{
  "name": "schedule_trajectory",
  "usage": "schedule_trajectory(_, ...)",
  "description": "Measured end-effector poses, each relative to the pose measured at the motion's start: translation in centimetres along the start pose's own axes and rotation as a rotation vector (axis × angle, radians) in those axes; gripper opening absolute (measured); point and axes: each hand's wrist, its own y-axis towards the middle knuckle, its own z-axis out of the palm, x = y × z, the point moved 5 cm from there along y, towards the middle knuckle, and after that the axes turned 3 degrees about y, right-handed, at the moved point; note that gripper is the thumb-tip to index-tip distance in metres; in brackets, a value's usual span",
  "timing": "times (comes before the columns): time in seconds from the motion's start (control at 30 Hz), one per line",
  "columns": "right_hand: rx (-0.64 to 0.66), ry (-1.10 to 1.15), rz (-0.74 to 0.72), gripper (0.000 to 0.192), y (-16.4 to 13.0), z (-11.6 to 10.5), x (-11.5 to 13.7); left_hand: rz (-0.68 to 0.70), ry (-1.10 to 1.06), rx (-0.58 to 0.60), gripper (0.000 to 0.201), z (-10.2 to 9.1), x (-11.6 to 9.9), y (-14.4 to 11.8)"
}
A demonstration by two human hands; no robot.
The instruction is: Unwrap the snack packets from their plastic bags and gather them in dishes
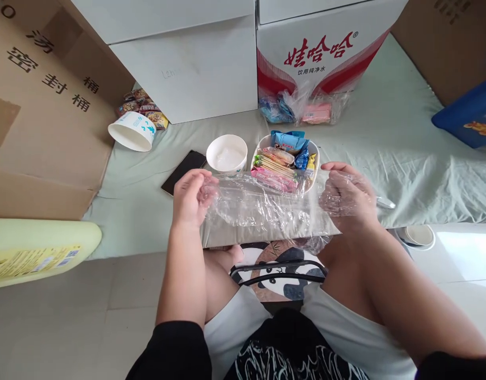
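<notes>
A sheet of clear plastic wrap is stretched between my two hands, over the cloth's front edge. My left hand grips its left end, fingers closed. At the other end, my right hand is closed on the wrap, which partly covers the fingers. Just behind it stands a white container filled with wrapped snacks, its front seen partly through the wrap. To the left of that sits a white paper bowl, with something pale and hard to make out inside. A dark phone lies beside my left hand.
A tipped paper bowl rests by small snack packs at the left. White boxes and bagged packets line the back. Cardboard stands left, a blue container right. A silvery object lies beyond my right hand.
</notes>
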Motion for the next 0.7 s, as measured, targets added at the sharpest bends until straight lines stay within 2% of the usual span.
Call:
schedule_trajectory(0.03, -0.002, 0.000, -0.001, 0.035, -0.1, 0.1, 0.0, -0.002, -0.031, 0.036, 0.029, -0.1, -0.1, -0.1)
schedule_trajectory(0.1, -0.004, 0.000, -0.007, 0.034, -0.2, 0.3, 0.0, -0.038, -0.012, 0.222, 0.039, 0.4, 0.0, -0.5)
schedule_trajectory(0.17, -0.014, -0.009, -0.015, 0.033, -0.3, 0.5, 0.0, -0.082, 0.087, 0.412, 0.049, 1.1, 0.3, -1.1)
schedule_trajectory(0.2, -0.021, -0.018, -0.012, 0.033, -0.3, 0.5, -0.1, -0.097, 0.141, 0.457, 0.045, 1.4, 0.5, -1.3)
schedule_trajectory(0.23, -0.029, -0.029, -0.007, 0.033, -0.3, 0.4, -0.1, -0.105, 0.183, 0.464, 0.037, 1.5, 0.7, -1.4)
schedule_trajectory(0.3, -0.031, -0.046, -0.002, 0.035, -0.3, 0.4, -0.2, -0.089, 0.213, 0.379, 0.025, 1.4, 0.8, -1.2)
schedule_trajectory(0.4, -0.013, -0.047, -0.043, 0.036, -0.3, 0.2, -0.1, -0.002, 0.136, 0.180, 0.030, 0.6, 0.3, -0.8)
schedule_trajectory(0.43, -0.022, -0.040, -0.065, 0.035, -0.3, 0.1, 0.0, 0.014, 0.099, 0.158, 0.034, 0.4, 0.0, -0.8)
schedule_trajectory(0.47, -0.040, -0.031, -0.083, 0.033, -0.3, 0.0, 0.2, -0.001, 0.075, 0.186, 0.042, 0.4, -0.1, -0.8)
schedule_trajectory(0.5, -0.065, -0.022, -0.095, 0.031, -0.3, -0.1, 0.3, -0.055, 0.073, 0.267, 0.055, 0.5, -0.1, -1.0)
schedule_trajectory(0.57, -0.110, -0.005, -0.089, 0.029, -0.4, -0.2, 0.5, -0.247, 0.139, 0.513, 0.084, 1.0, 0.6, -1.8)
schedule_trajectory(0.6, -0.125, 0.001, -0.083, 0.028, -0.4, -0.1, 0.6, -0.351, 0.190, 0.634, 0.091, 1.1, 0.9, -2.4)
schedule_trajectory(0.63, -0.135, 0.003, -0.079, 0.028, -0.4, -0.1, 0.7, -0.433, 0.236, 0.726, 0.092, 1.0, 1.2, -2.8)
schedule_trajectory(0.7, -0.151, 0.002, -0.087, 0.029, -0.5, 0.0, 0.9, -0.505, 0.283, 0.811, 0.084, 0.3, 1.4, -3.2)
